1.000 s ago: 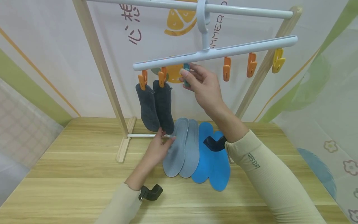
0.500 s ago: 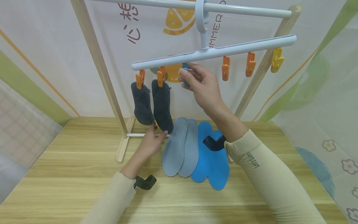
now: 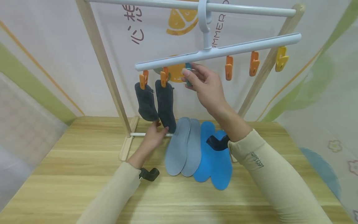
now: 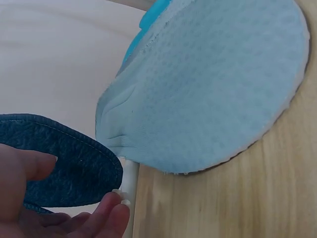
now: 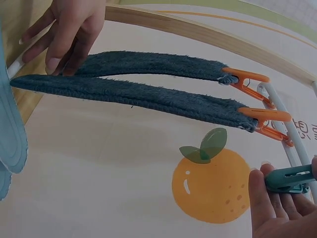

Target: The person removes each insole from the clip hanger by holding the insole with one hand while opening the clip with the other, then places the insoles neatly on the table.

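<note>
Two dark insoles, the left one (image 3: 146,102) and the right one (image 3: 165,107), hang from orange clips (image 3: 143,80) on a pale hanger (image 3: 223,53). At their lower ends is my left hand (image 3: 153,137), its fingers loosely extended and touching. The left insole is swung back, its lower end higher than the right one's. In the left wrist view, the thumb (image 4: 37,165) lies in front of dark insole fabric (image 4: 79,173), with fingertips by its edge. My right hand (image 3: 208,84) pinches a teal clip (image 5: 292,178) under the hanger, beside the second orange clip.
Grey insoles (image 3: 177,149) and blue insoles (image 3: 222,168) lean in overlapping pairs on the wooden table (image 3: 70,174). A rack with wooden posts (image 3: 104,62) and a white top rail (image 3: 251,10) carries the hanger. Orange and yellow clips (image 3: 281,59) hang at its right end.
My left hand has moved a little left and up. The left insole's lower end has risen and swung back, apart from the right insole. The right hand keeps its hold on the teal clip.
</note>
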A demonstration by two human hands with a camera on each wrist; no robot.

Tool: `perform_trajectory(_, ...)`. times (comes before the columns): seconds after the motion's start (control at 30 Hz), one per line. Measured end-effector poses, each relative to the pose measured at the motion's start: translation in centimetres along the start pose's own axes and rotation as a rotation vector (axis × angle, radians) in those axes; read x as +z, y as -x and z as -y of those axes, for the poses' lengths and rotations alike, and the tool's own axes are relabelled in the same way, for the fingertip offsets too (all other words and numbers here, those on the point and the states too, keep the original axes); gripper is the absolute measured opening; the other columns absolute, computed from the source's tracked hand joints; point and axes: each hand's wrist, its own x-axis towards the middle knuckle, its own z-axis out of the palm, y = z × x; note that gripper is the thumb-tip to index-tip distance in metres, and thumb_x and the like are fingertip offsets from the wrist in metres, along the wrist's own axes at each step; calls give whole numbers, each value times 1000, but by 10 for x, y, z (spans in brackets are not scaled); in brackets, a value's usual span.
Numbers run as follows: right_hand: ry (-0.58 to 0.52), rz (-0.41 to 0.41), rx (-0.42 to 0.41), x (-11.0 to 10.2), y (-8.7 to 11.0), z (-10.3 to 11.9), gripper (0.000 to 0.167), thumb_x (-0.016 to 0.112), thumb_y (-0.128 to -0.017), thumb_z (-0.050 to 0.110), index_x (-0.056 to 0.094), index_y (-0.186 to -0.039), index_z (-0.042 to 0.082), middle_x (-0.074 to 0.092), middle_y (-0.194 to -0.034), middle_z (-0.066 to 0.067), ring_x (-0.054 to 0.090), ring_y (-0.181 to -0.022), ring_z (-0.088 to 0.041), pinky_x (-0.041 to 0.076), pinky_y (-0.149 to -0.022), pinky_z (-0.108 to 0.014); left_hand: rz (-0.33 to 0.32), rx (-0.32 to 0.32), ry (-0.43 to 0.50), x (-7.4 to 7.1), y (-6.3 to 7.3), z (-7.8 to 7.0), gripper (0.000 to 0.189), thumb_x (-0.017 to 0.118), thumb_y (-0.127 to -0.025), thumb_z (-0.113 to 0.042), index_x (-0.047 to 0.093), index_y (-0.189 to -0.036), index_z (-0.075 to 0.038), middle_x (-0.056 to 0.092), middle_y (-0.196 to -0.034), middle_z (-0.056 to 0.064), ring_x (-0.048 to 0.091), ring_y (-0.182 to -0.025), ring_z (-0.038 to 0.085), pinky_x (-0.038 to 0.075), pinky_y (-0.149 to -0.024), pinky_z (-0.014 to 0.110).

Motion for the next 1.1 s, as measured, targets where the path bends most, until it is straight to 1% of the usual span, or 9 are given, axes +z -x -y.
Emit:
perform_trajectory(0.23, 17, 3, -15, -2, 1, 1, 46, 65, -100, 26, 57, -143, 9, 70, -124, -19, 70, -109, -20, 59, -94, -30, -20, -27, 45, 2, -6, -1, 76, 54, -103, -30, 13, -161, -2, 34, -161, 23, 60, -128, 39, 51, -106, 48)
perform_trajectory(0.37, 21, -1, -11, -2, 1, 1, 46, 64, -101, 26, 56, -143, 9, 70, -125, -18, 70, -109, -19, 59, -94, -30, -11, -15, 115, 4, -11, -2, 76, 57, -101, -27, 17, -161, -4, 38, -159, 21, 66, -117, 38, 57, -91, 37)
perform_trajectory(0.47, 22, 1, -10, -2, 1, 1, 47, 64, -101, 26, 56, -143, 8, 70, -125, -18, 70, -109, -19, 59, -94, -29, -10, -16, 132, 4, -13, -1, 75, 59, -99, -26, 21, -159, -3, 40, -158, 20, 68, -109, 38, 57, -82, 30)
perform_trajectory(0.57, 22, 4, -9, -2, 1, 1, 47, 64, -101, 26, 56, -143, 8, 70, -124, -19, 70, -109, -19, 59, -94, -29, -13, -31, 115, 4, -15, -1, 75, 61, -97, -28, 25, -157, -1, 41, -157, 20, 69, -106, 37, 56, -81, 29)
perform_trajectory(0.8, 28, -4, -8, -2, 1, 1, 47, 65, -100, 26, 56, -143, 8, 70, -124, -19, 70, -110, -21, 59, -94, -29, -3, -21, 122, 3, -13, 0, 71, 60, -97, -28, 28, -153, 3, 42, -153, 23, 67, -108, 37, 56, -82, 30)
perform_trajectory(0.9, 22, -5, -5, -2, 1, 0, 47, 65, -100, 26, 57, -142, 7, 70, -124, -19, 70, -110, -22, 59, -94, -29, -25, -26, 119, 2, -10, 2, 62, 58, -99, -28, 35, -147, 4, 48, -147, 24, 68, -107, 35, 56, -78, 29)
perform_trajectory(0.93, 20, -4, -6, -1, 1, 0, 47, 65, -100, 26, 57, -142, 7, 70, -123, -19, 70, -110, -23, 59, -94, -29, -41, -27, 105, 1, -9, 2, 58, 58, -100, -29, 38, -144, 4, 50, -144, 23, 69, -103, 33, 56, -76, 28)
perform_trajectory(1.03, 19, -9, -8, 0, 1, 0, 46, 65, -100, 26, 57, -142, 7, 70, -122, -19, 70, -108, -21, 59, -93, -29, -96, 0, 33, 0, -5, 5, 42, 57, -101, -31, 52, -125, 3, 61, -127, 24, 70, -81, 26, 52, -66, 27)
perform_trajectory(1.1, 15, -11, -11, 0, 1, -1, 46, 65, -100, 26, 57, -141, 7, 70, -121, -20, 71, -108, -22, 59, -93, -29, -129, 43, -23, -1, -3, 6, 32, 57, -101, -30, 58, -109, 1, 66, -112, 23, 65, -67, 20, 49, -60, 27)
